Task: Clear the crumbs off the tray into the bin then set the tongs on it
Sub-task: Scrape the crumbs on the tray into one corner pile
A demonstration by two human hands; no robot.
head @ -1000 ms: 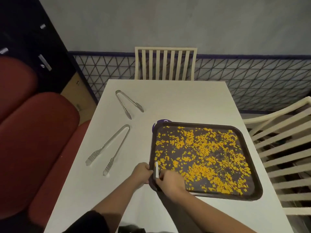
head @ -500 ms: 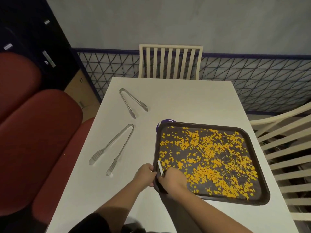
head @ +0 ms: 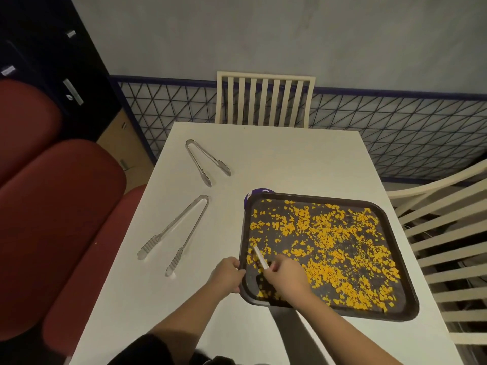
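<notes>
1. Leaning over toward 11 o'clock now, the white strip [head: 260, 258] reaches farther over the tray [head: 316, 198] than before; the fingers of the right hand [head: 288, 276] pinch it.
2. The left hand [head: 228, 275] still grips the tray's rim at 8 o'clock.
3. The crumbs [head: 329, 241] remain spread across the tray.
4. The long tongs [head: 148, 247] and short tongs [head: 224, 168] lie unmoved on the counter [head: 290, 159], at the tray's 9 and 10 o'clock.

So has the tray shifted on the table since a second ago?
No. The tray covers the purple object at its far-left corner just as before, and its gap to the longer tongs looks unchanged. Only the camera view shifted.
</notes>
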